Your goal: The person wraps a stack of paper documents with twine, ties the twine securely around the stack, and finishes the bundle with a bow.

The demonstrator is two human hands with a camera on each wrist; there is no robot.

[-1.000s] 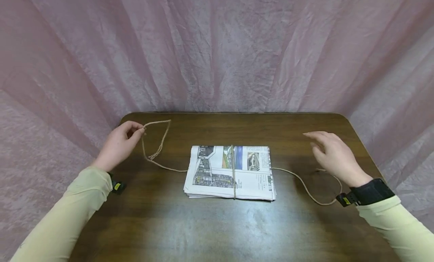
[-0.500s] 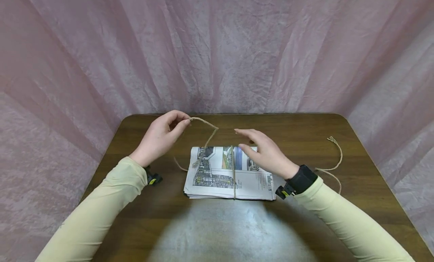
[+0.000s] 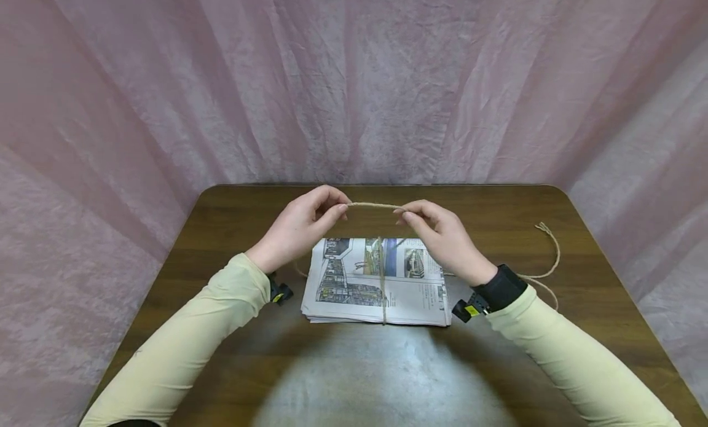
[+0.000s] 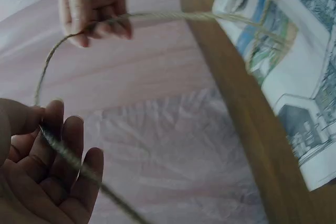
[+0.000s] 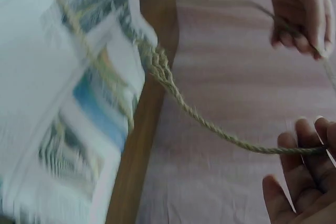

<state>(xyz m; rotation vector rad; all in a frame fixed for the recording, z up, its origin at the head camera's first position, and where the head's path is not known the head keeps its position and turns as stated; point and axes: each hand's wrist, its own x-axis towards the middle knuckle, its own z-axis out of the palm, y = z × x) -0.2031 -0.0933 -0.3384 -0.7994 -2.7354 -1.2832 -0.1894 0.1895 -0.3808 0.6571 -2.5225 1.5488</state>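
Note:
A folded stack of newspapers (image 3: 417, 304) lies on the table, with a twine (image 3: 383, 292) band running over it from back to front. Above its far edge, my left hand (image 3: 301, 227) pinches one length of twine between thumb and fingers. My right hand (image 3: 445, 236) pinches the same length, so a short span of twine (image 3: 376, 204) stretches nearly level between the two hands. From the right fingers, the right wrist view shows the twine running on to a frayed, several-stranded end (image 5: 160, 66). In the left wrist view, twine (image 4: 118, 198) trails down past the left fingers.
Another tail of twine (image 3: 555, 258) curves on the brown wooden table (image 3: 221, 347) right of the stack, partly behind the right wrist. A bit of twine (image 3: 298, 268) shows at the stack's left side. Pink curtains (image 3: 354, 95) hang behind the table.
My left hand has carried its twine rightward to above the stack. My right hand has come left from the table's right side, without twine before, and now pinches the twine too.

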